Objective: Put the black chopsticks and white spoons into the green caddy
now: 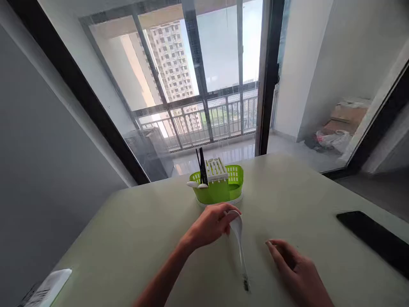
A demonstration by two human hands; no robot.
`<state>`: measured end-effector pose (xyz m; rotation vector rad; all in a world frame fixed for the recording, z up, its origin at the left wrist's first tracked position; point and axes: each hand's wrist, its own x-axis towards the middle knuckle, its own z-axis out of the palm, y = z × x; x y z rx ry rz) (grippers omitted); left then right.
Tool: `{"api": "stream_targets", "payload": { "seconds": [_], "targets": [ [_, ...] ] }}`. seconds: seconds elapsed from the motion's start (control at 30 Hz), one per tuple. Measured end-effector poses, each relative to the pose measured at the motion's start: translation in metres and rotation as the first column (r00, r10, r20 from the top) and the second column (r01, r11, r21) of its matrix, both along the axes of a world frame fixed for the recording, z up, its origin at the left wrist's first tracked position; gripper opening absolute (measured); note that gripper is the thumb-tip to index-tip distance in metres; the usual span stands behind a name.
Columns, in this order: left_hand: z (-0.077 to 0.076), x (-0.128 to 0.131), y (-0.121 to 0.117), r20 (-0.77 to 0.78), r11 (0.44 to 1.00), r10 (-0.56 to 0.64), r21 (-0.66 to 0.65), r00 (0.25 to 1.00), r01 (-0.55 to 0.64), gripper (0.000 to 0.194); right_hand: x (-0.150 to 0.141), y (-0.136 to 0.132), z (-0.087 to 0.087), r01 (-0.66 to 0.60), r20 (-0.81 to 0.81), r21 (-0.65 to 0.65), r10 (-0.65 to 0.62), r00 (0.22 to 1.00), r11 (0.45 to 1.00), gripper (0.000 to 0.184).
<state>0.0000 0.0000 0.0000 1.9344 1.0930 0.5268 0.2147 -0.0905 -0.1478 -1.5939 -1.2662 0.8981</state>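
My left hand (219,219) is closed on the bowl end of a white long-handled soup spoon (239,247). The spoon's handle points down toward me and finishes in a dark patterned tip. To its right, my right hand (292,270) hovers apart from the spoon, thumb and fingertips brought together, with nothing visible in them. Just beyond my left hand stands a green cutlery basket (214,192) with a white slotted piece (217,169) on top. Black chopsticks (202,168) stand upright in its left part, and two white spoons (192,184) lean out at the front left.
The pale table (143,247) extends around the basket. A black phone-like slab (375,236) lies at the right, and a white printed item (47,288) sits at the near left edge. Behind the table is a dark-framed glass door (266,85), with boxes and bags (343,123) beyond it.
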Motion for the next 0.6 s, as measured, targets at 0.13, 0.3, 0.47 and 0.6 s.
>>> {"api": "stream_targets", "payload": {
  "seconds": [0.13, 0.3, 0.47, 0.6],
  "targets": [
    [0.052, -0.046, -0.018, 0.020, 0.963, 0.195, 0.184, 0.981, -0.195, 0.030, -0.003, -0.003, 0.007, 0.059, 0.008, 0.051, -0.060, 0.998, 0.997, 0.045],
    [0.098, -0.085, -0.022, 0.226, 0.638, 0.588, 0.461, 0.777, -0.616, 0.027, -0.006, -0.004, 0.008, 0.069, 0.014, 0.093, -0.071, 0.997, 0.993, 0.044],
    [0.102, -0.106, 0.004, 0.516, 0.421, 0.539, 0.519, 0.665, -0.744, 0.024, -0.006, -0.004, 0.007, 0.069, 0.019, 0.054, -0.070, 0.997, 0.996, 0.045],
    [0.084, -0.117, 0.040, 0.454, 0.535, 0.463, 0.541, 0.761, -0.648, 0.023, -0.008, -0.005, 0.009, 0.084, 0.013, 0.073, -0.085, 0.996, 0.994, 0.045]
  ]
}}
